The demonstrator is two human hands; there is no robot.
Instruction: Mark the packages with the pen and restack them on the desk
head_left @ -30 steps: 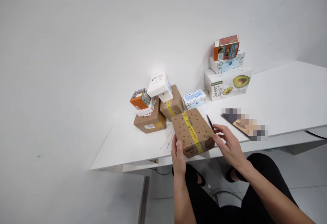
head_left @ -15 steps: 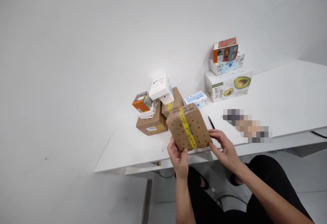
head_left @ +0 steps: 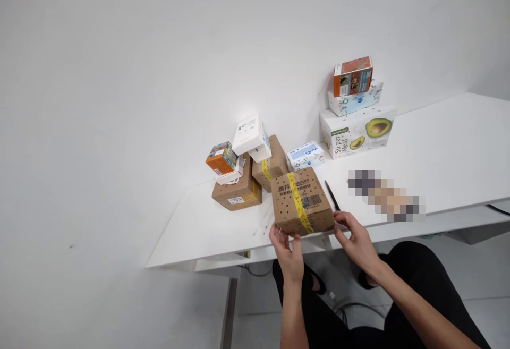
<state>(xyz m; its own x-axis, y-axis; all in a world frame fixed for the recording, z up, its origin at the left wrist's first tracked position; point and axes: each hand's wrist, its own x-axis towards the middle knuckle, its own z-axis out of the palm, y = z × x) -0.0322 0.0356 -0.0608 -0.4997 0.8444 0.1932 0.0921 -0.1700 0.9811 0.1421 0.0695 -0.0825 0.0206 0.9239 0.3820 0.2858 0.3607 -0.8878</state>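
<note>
A brown cardboard box (head_left: 302,201) with punched holes and a yellow tape strip rests on the white table (head_left: 438,152) near its front edge, its printed side with a barcode facing up. My left hand (head_left: 287,247) holds the box's near left corner from below, fingers curled round it. My right hand (head_left: 356,237) grips the near right corner. A black pen (head_left: 331,195) lies on the table just right of the box.
Behind the box sits a heap of brown, white and orange boxes (head_left: 246,171) and a small blue-white tissue pack (head_left: 305,155). Further right an avocado carton (head_left: 356,132) carries two stacked boxes (head_left: 354,86). A blurred flat item (head_left: 384,195) lies to the right.
The box was tipped up on edge between both hands, then turned over and set flat, so its printed barcode side now faces up. Both hands slid to its near corners.
</note>
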